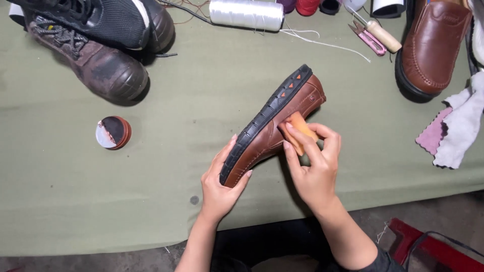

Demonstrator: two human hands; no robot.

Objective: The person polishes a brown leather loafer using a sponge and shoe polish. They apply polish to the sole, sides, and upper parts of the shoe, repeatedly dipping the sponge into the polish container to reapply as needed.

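Note:
My left hand grips the heel end of a brown leather loafer, tilted on its side so the black sole with orange marks faces left. My right hand presses an orange sponge against the loafer's brown side, near its middle. Both hands work over the olive green cloth covering the table.
A small round tin of brown polish lies open at the left. Worn dark boots sit at the back left, a matching brown loafer at the back right. White thread spool, pink snips, cloths nearby.

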